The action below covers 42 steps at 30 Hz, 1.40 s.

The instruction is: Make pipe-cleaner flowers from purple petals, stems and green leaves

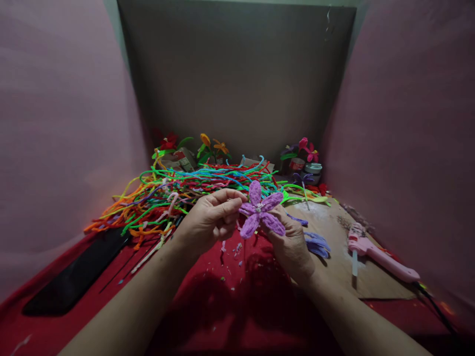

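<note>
A purple fuzzy flower (259,208) with several looped petals and a pale centre faces the camera in the middle of the view. On its left side, my left hand (213,217) pinches the tip of the left petal between thumb and fingers. My right hand (291,242) is closed behind and below the flower at its right side, holding it from behind; those fingertips are partly hidden by the petals. Blue-violet looped pieces (316,245) lie just right of my right hand.
Tangled coloured pipe cleaners (200,185) spread behind my hands. A pink glue gun (386,259) rests on a brown board (334,277) at the right. A black flat object (76,277) lies left. Finished flowers (221,146) and a jar (313,170) stand at the back.
</note>
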Tool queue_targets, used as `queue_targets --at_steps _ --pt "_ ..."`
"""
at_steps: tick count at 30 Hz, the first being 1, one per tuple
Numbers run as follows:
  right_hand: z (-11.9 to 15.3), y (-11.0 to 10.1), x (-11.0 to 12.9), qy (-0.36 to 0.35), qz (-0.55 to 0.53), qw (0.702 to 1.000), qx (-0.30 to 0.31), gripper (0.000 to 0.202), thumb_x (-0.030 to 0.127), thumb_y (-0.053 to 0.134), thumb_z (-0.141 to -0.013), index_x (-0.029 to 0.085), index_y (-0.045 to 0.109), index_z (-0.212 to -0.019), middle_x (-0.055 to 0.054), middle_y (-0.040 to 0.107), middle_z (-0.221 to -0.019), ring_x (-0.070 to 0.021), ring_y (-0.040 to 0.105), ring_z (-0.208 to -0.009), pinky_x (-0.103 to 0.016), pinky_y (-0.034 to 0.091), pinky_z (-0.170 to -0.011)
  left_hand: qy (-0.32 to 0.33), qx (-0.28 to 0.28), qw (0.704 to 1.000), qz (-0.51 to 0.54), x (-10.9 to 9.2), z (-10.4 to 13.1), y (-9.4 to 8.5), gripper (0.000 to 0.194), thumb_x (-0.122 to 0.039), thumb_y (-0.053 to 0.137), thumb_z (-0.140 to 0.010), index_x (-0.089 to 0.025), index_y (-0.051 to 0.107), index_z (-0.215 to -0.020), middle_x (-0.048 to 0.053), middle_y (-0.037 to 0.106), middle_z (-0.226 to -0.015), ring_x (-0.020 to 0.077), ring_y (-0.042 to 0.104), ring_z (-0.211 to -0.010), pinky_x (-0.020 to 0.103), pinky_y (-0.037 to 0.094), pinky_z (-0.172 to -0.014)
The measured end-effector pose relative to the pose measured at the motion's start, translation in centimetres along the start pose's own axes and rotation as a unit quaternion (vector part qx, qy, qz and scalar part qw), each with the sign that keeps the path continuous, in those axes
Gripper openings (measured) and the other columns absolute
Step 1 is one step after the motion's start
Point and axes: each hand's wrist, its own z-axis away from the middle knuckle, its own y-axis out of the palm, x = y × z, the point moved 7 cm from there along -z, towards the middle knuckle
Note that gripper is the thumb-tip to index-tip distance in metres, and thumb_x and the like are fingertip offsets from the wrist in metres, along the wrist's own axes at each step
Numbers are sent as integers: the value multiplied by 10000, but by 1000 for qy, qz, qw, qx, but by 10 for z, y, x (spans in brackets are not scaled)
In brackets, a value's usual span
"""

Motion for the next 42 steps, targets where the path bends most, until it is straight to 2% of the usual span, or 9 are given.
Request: queue_targets --at_steps 3,6,13,20,26,30,38,40,42 --pt "0 0 3 -3 9 1000 2 99 303 590 -783 235 648 -742 -21 566 -796 -195 484 -843 -346 390 -805 2 -7 999 -51 -3 2 1 184 -265 683 -696 -151 592 -809 -45 521 -517 29 420 -349 127 311 -320" --pt "0 0 5 -10 18 1000 6 114 306 587 -785 228 664 -753 -35 577 -831 -202 486 -853 -360 391 -814 12 -2 997 -82 -2 2 2 172 -246 683 -695 -145 582 -791 -29 573 -537 48 480 -359 139 374 -335" --pt "3 3 -2 18 -18 1000 15 98 311 603 -777 238 668 -784 -28 548 -797 -190 486 -816 -358 418 -788 6 22 999 -45 4 -4 2 140 -243 652 -720 -141 557 -718 -39 548 -504 64 477 -329 170 410 -297" --pt "1 1 6 -8 18 1000 15 111 304 590 -788 236 677 -773 -25 539 -756 -196 472 -807 -351 398 -793 57 23 993 -97 -6 0 4 127 -235 656 -723 -136 578 -704 -30 552 -518 61 491 -391 166 418 -378" --pt "3 3 7 -15 41 998 36 111 287 585 -796 234 670 -748 -26 589 -794 -198 476 -828 -359 381 -816 65 -4 995 -74 -15 -3 -3 220 -340 662 -706 -130 642 -770 6 600 -689 82 533 -523 196 432 -486" --pt "4 7 15 -46 58 995 66 133 253 553 -818 261 686 -815 -16 617 -786 -201 486 -861 -367 362 -846 50 -11 997 -53 -10 -5 -5 236 -341 678 -689 -110 632 -689 12 589 -649 83 522 -570 195 421 -565" --pt "5 12 32 -114 109 983 91 164 214 521 -833 231 676 -783 -14 598 -707 -186 464 -787 -353 360 -804 10 -29 998 -57 -2 -6 1 169 -235 706 -662 -100 614 -616 -21 541 -562 34 452 -484 151 348 -489" --pt "5 11 31 -117 113 983 83 162 211 518 -835 221 664 -768 -13 591 -699 -183 463 -786 -356 359 -800 23 -47 997 -62 -5 -7 -3 181 -263 701 -670 -98 628 -656 -13 550 -577 39 463 -492 155 357 -492" --pt "4 7 29 -119 112 985 62 142 208 529 -828 219 653 -759 -6 581 -689 -179 464 -793 -358 352 -812 62 -92 992 -56 -14 -8 -14 229 -325 691 -681 -104 638 -712 -7 559 -593 51 481 -503 163 368 -490"
